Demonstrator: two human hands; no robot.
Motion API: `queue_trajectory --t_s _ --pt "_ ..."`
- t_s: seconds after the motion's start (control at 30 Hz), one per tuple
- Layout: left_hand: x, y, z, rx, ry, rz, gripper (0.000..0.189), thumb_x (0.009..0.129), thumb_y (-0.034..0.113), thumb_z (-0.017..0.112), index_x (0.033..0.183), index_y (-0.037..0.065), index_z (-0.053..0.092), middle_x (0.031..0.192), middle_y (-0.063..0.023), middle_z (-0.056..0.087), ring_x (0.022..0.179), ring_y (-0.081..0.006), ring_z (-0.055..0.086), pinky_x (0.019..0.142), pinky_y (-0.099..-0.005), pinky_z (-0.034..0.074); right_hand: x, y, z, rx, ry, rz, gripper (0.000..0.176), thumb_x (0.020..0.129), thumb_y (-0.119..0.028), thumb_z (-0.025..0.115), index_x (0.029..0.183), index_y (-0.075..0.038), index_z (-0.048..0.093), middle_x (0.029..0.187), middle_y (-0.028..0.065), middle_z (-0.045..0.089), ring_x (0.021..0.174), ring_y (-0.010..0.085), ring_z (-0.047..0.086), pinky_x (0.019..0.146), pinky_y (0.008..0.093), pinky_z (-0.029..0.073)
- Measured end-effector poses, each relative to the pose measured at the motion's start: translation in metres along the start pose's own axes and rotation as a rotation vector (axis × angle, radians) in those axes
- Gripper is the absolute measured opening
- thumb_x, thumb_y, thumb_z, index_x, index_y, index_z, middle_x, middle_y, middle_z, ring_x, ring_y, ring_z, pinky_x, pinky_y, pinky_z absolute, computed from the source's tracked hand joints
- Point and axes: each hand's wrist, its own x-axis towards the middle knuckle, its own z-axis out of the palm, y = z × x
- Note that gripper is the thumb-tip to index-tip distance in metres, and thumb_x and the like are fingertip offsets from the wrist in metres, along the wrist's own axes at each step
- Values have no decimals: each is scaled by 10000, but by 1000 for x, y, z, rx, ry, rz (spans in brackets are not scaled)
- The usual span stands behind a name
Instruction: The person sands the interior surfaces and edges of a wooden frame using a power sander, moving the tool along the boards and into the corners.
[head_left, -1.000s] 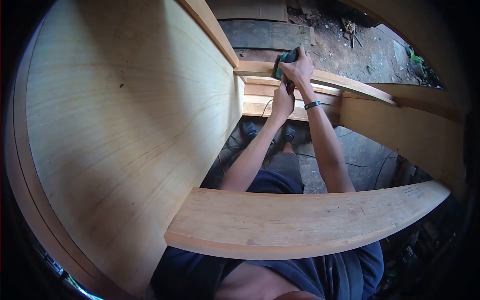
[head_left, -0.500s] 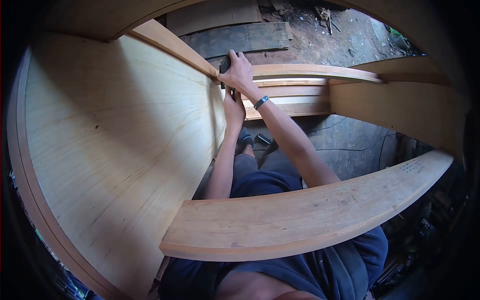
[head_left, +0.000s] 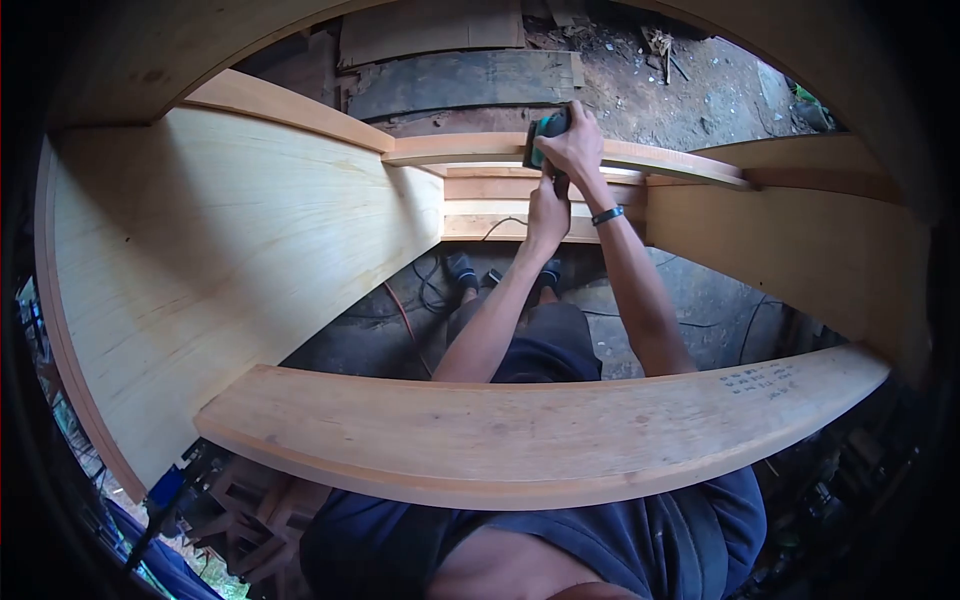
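A dark power tool with a teal part (head_left: 546, 135) rests against a light wooden rail (head_left: 460, 149) on the far side of a wooden frame. My right hand (head_left: 578, 145) is wrapped over the top of the tool, with a dark band on that wrist. Just below it, my left hand (head_left: 549, 213) is closed round the tool's lower part or handle. The tool's underside, where it meets the rail, is hidden from view.
A wide board (head_left: 540, 430) crosses in front of my chest. Large plywood panels stand at the left (head_left: 230, 240) and right (head_left: 790, 235). Cables (head_left: 405, 320) lie on the floor. Old boards (head_left: 465, 82) and debris lie beyond the rail.
Both hands and the tool have moved right along the rail, away from the left panel's corner. The view has shifted, showing both feet and more of the floor.
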Motion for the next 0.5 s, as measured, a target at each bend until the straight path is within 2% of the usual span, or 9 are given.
queue_trajectory --t_s 0.03,0.07,0.23,0.37,0.5 --pt "-1 9 14 10 -47 -64 555 1069 193 492 1570 35 313 972 -366 685 946 -545 655 738 -596 505 4 13 -11 -15 32 -13 613 601 -303 840 1115 -64 605 1080 201 636 1016 412 661 885 488 550" --pt "0 11 29 -9 -49 -32 565 1069 217 493 1572 35 310 968 -361 688 947 -541 659 739 -601 506 8 25 -23 -40 -24 53 627 588 -303 843 1112 -55 602 1089 216 641 1011 415 663 891 489 548" --pt "0 17 60 25 -101 -77 577 1072 264 491 1574 39 315 964 -360 685 939 -541 658 736 -599 510 15 55 -41 -67 22 68 643 579 -293 841 1127 -57 603 1068 212 632 999 419 661 878 496 552" --pt "-5 7 40 40 -52 -48 540 1075 244 495 1559 52 352 982 -368 674 954 -548 641 726 -597 510 6 39 -23 -58 37 35 657 582 -289 846 1145 -55 599 1068 208 625 1007 420 655 878 494 556" --pt "-7 5 -9 8 21 -21 495 1073 193 504 1532 47 390 1037 -371 663 1018 -546 609 739 -591 508 -6 -6 5 -8 -3 -14 636 596 -258 839 1150 -56 601 1071 207 621 1014 421 654 871 497 558"
